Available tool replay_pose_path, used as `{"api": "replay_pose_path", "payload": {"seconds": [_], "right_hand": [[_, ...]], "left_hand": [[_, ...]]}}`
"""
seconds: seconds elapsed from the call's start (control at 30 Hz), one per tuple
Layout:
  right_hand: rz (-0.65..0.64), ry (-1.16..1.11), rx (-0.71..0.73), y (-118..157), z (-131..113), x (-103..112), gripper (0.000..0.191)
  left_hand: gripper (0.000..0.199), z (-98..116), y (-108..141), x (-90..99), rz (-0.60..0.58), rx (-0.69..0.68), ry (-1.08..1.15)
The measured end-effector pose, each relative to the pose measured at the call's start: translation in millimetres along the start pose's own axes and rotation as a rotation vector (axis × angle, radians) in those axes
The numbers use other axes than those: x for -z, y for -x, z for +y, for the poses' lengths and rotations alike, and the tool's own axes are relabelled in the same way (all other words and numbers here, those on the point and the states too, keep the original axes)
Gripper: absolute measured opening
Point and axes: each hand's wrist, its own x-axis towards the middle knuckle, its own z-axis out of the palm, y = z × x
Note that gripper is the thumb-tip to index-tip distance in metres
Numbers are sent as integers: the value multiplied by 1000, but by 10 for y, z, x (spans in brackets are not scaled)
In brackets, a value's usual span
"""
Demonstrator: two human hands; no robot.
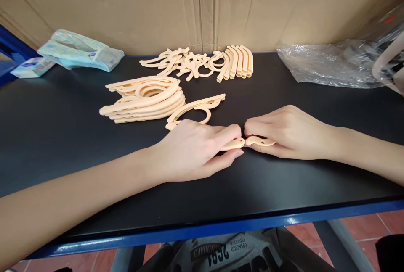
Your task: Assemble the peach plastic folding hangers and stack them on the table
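The table point(299, 188) bears the parts. Loose parts point(190, 65) lie far, centre; the stack point(158, 106) lies nearer, left, nested, probably to save room. Your left hand point(195, 150) pinches a bar point(232, 144); your right hand point(290, 133) grips a curved piece point(259, 141), ends facing, apparently for alignment. Their contact cannot be confirmed. A frame point(206, 100) rests just beyond your left hand.

We observe smooth, satin-finish cream plastic on the stacked pieces point(148, 101), matt black on the table point(94, 154), glossy blue on its edge point(176, 233), and crinkled, shiny clear film on the bag point(334, 64).
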Motion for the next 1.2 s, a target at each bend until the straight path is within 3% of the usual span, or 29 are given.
{"api": "replay_pose_path", "payload": {"seconds": [0.43,1.2], "right_hand": [[63,-48,-21,-19,12,12,26],[53,-4,-54,-25,-93,-16,20]], "left_hand": [[16,13,26,-4,-17,21,-20],[16,14,15,17,-21,19,-52]]}}
